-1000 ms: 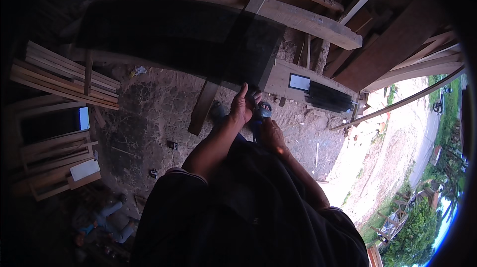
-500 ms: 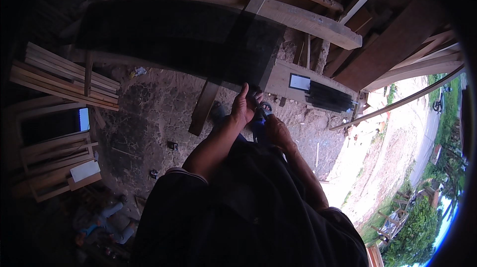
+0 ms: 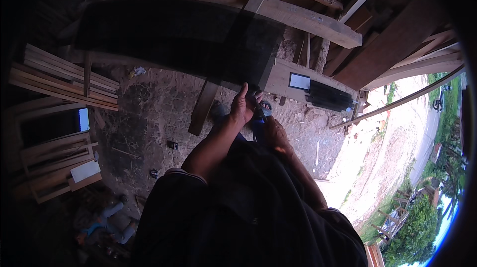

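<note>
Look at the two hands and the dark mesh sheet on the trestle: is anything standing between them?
Nothing visible does. The left hand already rests on the near edge of the dark mesh sheet, and the right hand sits just behind it around a small blue-handled tool.

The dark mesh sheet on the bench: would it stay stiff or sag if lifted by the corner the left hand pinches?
The dark mesh sheet looks thin and see-through, so probably light. It drapes flat over the planks, so likely floppy at the left hand.

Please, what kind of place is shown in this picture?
Probably an open-sided woodworking shed or rough building site. Wooden planks lie stacked on a bare dirt floor, heavy beams cross overhead, and a sandy road with trees shows outside.
</note>
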Demonstrator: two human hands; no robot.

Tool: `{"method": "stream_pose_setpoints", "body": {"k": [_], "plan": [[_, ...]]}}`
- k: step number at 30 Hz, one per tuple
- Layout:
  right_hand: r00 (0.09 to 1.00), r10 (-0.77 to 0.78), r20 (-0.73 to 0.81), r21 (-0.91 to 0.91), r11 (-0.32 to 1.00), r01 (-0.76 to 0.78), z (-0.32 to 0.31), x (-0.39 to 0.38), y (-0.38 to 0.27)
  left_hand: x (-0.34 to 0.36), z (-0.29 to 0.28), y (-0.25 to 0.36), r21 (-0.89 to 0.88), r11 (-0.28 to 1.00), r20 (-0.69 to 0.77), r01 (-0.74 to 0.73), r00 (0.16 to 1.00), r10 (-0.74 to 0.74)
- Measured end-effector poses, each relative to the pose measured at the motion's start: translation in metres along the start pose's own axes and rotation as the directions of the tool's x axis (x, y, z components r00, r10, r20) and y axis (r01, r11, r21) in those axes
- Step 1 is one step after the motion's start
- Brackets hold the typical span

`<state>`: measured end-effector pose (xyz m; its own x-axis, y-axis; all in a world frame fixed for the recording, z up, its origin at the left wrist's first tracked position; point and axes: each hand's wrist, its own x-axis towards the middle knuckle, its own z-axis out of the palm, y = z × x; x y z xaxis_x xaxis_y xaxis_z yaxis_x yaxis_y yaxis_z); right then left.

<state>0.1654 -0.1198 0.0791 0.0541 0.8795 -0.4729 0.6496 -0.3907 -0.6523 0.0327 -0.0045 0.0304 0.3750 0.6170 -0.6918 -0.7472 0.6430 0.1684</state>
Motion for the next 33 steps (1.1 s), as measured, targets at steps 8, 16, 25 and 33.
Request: {"method": "stream_pose_setpoints", "body": {"k": [8, 16, 25, 33], "plan": [[0.996, 0.087, -0.02, 0.024, 0.996, -0.086, 0.013, -0.004, -0.008, 0.004, -0.004, 0.0, 0.013, 1.0, 0.053, -0.01, 0.999, 0.009], [0.996, -0.008, -0.087, -0.034, 0.999, 0.005, 0.006, -0.001, -0.007, 0.003, 0.0, 0.0, 0.018, 0.999, 0.017, -0.027, 0.999, 0.027], [0.995, -0.066, 0.074, -0.17, 0.982, 0.078, -0.034, 0.014, -0.004, 0.0, -0.003, 0.003, 0.022, 0.999, 0.082, -0.033, 0.996, 0.031], [0.999, 0.048, 0.007, 0.078, 0.996, -0.048, 0.024, -0.005, -0.005, 0.004, -0.006, 0.005, 0.075, 0.997, -0.02, 0.001, 1.0, 0.001]]}}
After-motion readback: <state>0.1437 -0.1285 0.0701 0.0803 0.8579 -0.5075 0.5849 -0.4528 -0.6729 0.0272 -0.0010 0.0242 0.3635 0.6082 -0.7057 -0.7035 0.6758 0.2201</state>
